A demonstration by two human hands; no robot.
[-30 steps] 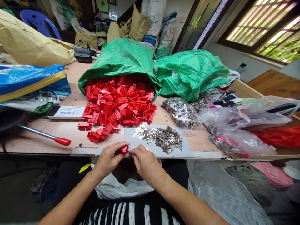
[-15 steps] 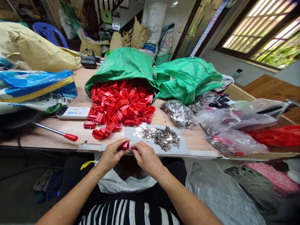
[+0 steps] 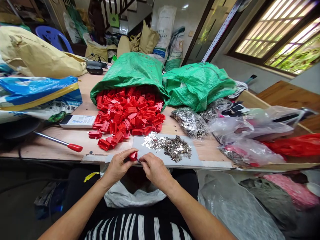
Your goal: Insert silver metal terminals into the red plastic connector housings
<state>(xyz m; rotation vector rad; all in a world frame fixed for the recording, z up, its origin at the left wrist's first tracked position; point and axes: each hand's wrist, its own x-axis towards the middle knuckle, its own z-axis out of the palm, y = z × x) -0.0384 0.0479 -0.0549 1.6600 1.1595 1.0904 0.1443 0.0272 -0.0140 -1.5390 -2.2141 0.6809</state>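
Note:
My left hand [image 3: 119, 165] is closed around a small red plastic housing [image 3: 133, 156] just over the table's front edge. Close on its right, my right hand [image 3: 154, 168] pinches a thin metal piece [image 3: 138, 161] whose end meets the housing's open side; its exact kind is too small to make out. Behind my hands, a heap of small shiny metal pieces [image 3: 177, 148] lies on a grey sheet [image 3: 140, 141]. A big pile of the same red housings [image 3: 130, 111] spills from a green woven sack [image 3: 136, 68].
A second green sack [image 3: 200, 83] and a clear bag of metal pieces [image 3: 191, 123] lie to the right. On the left are a white box [image 3: 78, 121] and a red-tipped metal lever [image 3: 75, 147]. An open white sack [image 3: 135, 199] sits at my lap beneath my hands.
Both hands stay nearly in place with the red housing and the thin metal piece. My right hand has shifted very slightly down; the view has tilted a little.

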